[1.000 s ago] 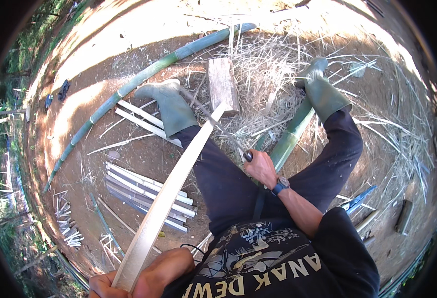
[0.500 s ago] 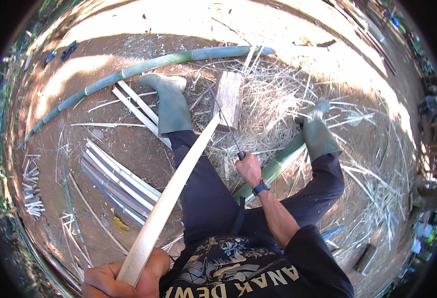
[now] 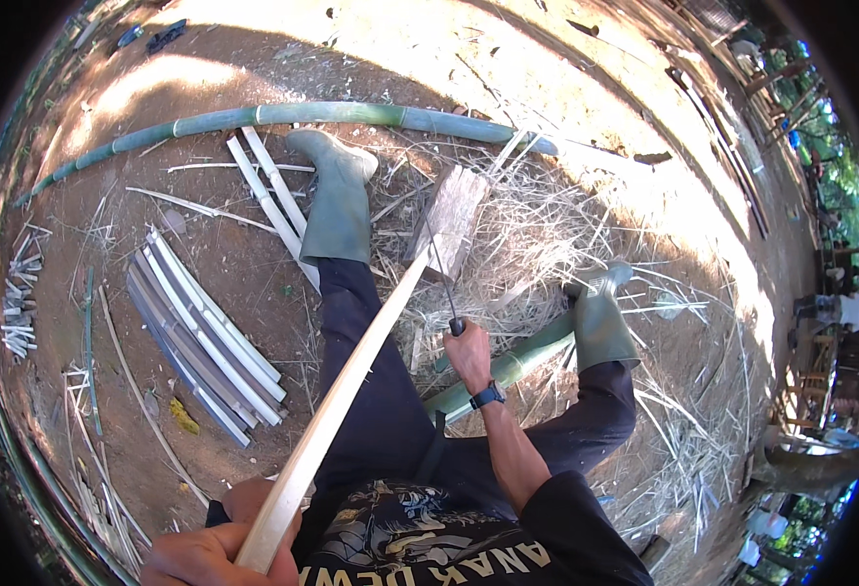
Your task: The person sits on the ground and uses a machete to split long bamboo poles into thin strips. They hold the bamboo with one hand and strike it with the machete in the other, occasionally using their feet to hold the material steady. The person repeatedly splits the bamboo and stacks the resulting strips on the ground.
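Bamboo strip (image 3: 351,371) runs from left hand (image 3: 215,552), clamped on its near end, to wood block (image 3: 449,220) on ground. Right hand (image 3: 469,354) grips knife (image 3: 439,283) at far end. Shaving step, likely; next needs a steady strip.

Straw litter (image 3: 547,244) around wooden block (image 3: 454,220)

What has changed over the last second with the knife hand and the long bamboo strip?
The right hand with the knife has moved forward along the bamboo strip, from near the knee toward the wooden block. The left hand still grips the strip's near end, its far end still rests on the block, and both boots stay planted. The view itself swung a little.
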### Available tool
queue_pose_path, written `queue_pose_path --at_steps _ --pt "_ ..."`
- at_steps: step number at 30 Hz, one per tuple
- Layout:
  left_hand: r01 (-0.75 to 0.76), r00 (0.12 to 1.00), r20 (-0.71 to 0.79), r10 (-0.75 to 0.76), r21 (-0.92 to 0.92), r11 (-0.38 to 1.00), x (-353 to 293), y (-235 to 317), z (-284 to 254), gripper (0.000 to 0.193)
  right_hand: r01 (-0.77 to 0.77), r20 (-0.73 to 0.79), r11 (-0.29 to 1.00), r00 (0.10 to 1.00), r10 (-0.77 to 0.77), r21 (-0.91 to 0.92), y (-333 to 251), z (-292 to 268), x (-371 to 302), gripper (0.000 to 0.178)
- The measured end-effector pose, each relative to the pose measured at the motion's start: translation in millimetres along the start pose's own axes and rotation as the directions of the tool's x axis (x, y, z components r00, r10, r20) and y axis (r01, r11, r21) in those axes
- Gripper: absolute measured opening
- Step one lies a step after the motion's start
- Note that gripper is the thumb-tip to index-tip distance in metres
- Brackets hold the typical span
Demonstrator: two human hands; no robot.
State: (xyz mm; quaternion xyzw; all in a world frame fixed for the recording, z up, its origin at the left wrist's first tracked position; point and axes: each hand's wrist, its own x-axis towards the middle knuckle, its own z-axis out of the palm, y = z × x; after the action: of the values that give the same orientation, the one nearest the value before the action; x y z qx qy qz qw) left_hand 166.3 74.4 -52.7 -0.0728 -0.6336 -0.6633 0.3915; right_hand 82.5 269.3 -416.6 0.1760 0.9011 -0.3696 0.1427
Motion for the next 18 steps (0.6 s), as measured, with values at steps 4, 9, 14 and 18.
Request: queue_pose_path --at_steps 4,9,14,18 --pt "-0.040 0.997 0.052 0.048 -0.138 0.990 8 -7 -4 0.022 -0.150 0.058 0.988 0.987 0.148 0.029 43 26 45 0.025" --pt "-0.137 0.989 0.025 0.143 -0.176 0.975 12 -19 -7 0.018 -0.141 0.078 0.990 0.987 0.142 -0.018 27 16 44 0.027" --pt "-0.112 0.963 0.203 0.177 -0.296 0.948 21 -26 -29 0.014 -0.229 0.065 0.973 0.972 0.227 0.022 62 38 60 0.029" --pt "-0.100 0.961 0.223 0.160 -0.260 0.961 35 -25 -34 0.016 -0.248 0.102 0.964 0.966 0.238 0.096 75 41 68 0.024"
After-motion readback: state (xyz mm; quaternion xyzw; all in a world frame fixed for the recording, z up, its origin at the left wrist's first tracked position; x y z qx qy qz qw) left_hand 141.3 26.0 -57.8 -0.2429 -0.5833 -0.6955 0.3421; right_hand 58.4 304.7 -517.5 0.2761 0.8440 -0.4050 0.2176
